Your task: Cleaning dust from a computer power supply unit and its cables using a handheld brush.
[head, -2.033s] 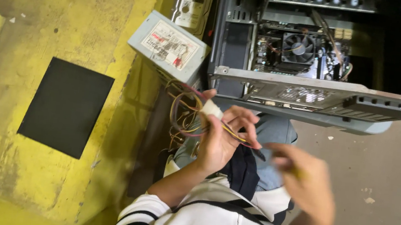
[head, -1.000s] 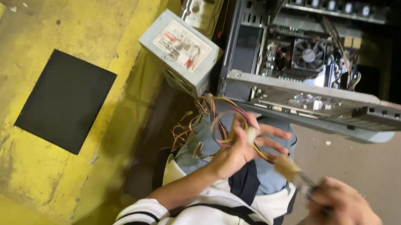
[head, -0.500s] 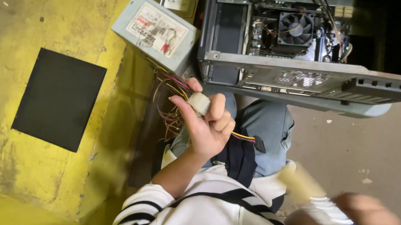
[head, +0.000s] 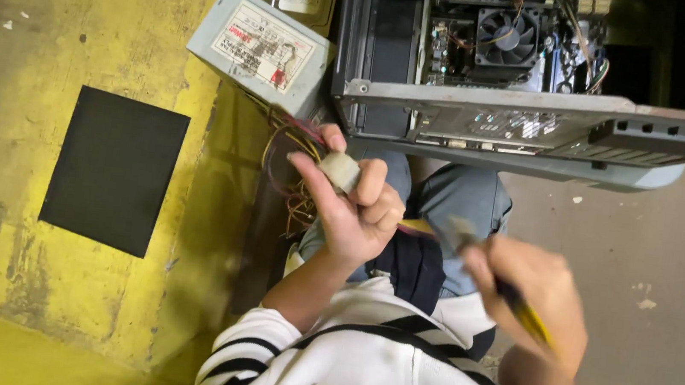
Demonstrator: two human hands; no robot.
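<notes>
Our left hand is curled shut around a white plug, its wires trailing toward ten o'clock. Our right hand grips a brush; its bristles are blurred and hard to make out.

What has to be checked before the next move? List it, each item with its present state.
1. Left hand grips the white connector: ok.
2. Wires below the connector lie untangled: not ok, they are bunched.
3. Right hand holds the yellow-handled tool: ok.
4. Tool's tip is clean and sound: cannot tell, blurred.
5. Computer case is open, fan exposed: ok.
</notes>
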